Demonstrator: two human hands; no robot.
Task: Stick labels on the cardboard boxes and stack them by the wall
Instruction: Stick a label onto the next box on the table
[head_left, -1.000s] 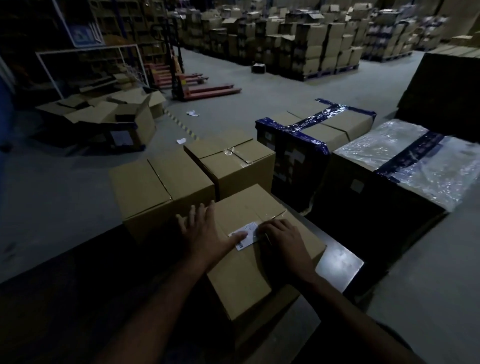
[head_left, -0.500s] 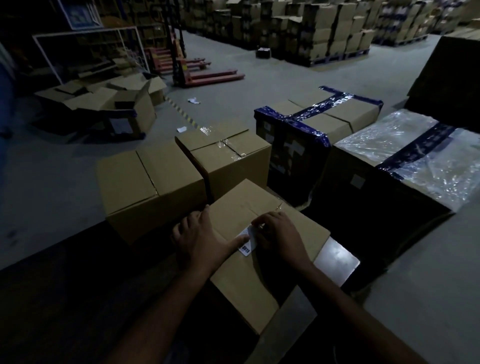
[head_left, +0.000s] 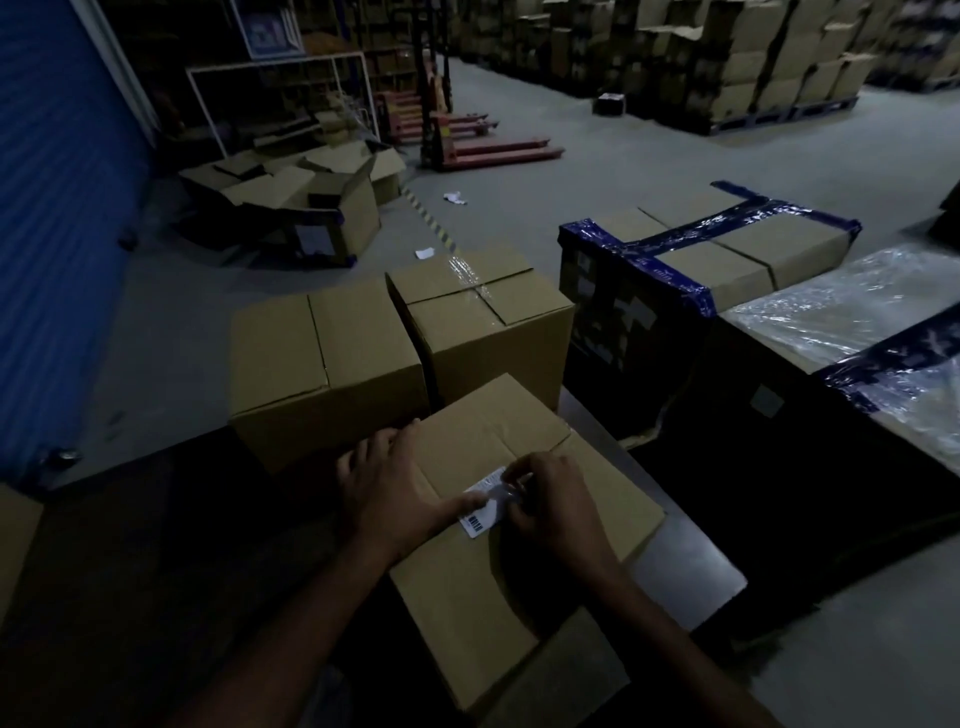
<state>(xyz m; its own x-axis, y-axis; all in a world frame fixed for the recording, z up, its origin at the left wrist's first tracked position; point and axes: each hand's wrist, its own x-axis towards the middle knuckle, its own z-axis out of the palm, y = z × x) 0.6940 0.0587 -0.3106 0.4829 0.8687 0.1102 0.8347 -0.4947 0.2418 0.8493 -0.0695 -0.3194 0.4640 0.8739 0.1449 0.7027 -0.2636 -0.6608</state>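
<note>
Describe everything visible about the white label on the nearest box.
The white label is a small paper rectangle with a black barcode at its near end and faint print at the far end. It lies at a slant on top of the nearest cardboard box, close to the flap seam. The left hand's thumb presses its left edge; the right hand's curled fingers cover its right part.

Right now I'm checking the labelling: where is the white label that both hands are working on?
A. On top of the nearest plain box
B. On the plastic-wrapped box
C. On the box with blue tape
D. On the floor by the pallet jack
A: the label lies on the top of the nearest box, with the left hand and right hand on it.
</note>
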